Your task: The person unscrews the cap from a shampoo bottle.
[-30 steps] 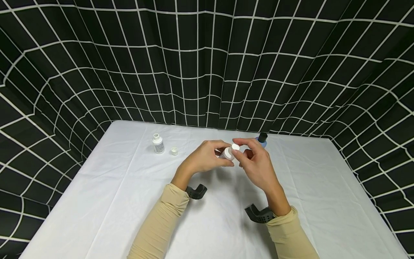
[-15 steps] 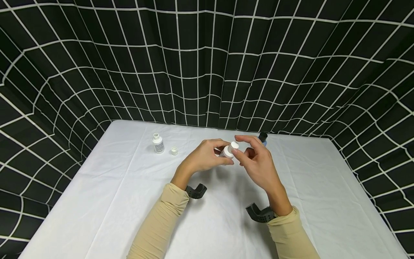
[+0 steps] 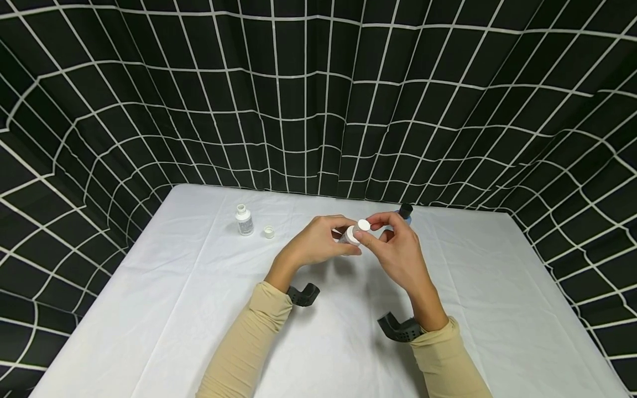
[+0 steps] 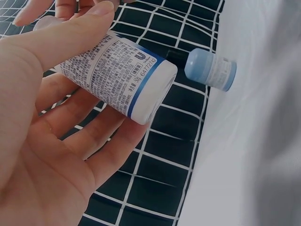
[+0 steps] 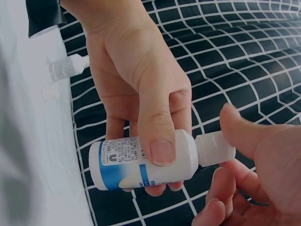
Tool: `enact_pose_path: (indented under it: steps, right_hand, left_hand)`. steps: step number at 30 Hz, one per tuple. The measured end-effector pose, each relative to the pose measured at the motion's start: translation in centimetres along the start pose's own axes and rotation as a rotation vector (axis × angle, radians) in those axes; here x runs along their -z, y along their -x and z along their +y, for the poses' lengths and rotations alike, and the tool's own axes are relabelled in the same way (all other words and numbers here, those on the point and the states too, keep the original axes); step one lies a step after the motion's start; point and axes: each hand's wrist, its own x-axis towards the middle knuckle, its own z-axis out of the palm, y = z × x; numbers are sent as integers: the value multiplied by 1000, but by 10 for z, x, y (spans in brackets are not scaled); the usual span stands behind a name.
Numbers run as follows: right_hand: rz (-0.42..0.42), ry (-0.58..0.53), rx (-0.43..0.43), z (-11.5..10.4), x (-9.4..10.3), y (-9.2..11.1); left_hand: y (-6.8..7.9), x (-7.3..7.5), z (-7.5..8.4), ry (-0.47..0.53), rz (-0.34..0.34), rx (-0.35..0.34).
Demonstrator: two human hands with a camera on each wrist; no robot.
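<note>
Above the table, my left hand (image 3: pixel 313 240) grips a small white bottle (image 5: pixel 122 162) with a blue band and printed label, its thumb across one side and fingers on the other. The bottle is tilted, its capped end toward my right hand (image 3: pixel 398 251). That hand pinches the white cap (image 5: pixel 214 148) between thumb and fingers. The cap is on the bottle's neck. In the left wrist view the bottle's base faces the camera's right, and the cap end is mostly hidden behind the left thumb.
To the left stand an uncapped white bottle (image 3: pixel 244 222) and, beside it, a loose white cap (image 3: pixel 269 232). A blue bottle with a black cap (image 4: pixel 210 69) stands behind my right hand. White cloth (image 3: pixel 174 309) covers the table; a black grid curtain (image 3: pixel 308 110) hangs behind.
The right index finger lifted off the cap's far side, then came back lower at its right edge. The bottle stays nearly in place in the left hand.
</note>
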Motion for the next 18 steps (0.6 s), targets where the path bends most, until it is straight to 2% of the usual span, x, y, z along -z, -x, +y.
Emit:
enact_pose_path:
  steps: [11,14,18]
  right_hand:
    - [-78,-52,166,0,-1,3]
    - [-86,-65,179,-1,0,3]
    - [-121,-104,149,0,1,1]
  left_hand:
    - [0,2,-2,12,0,13]
    - [0,2,-2,13,0,16]
    - [-1,2,-2,0,-5,9]
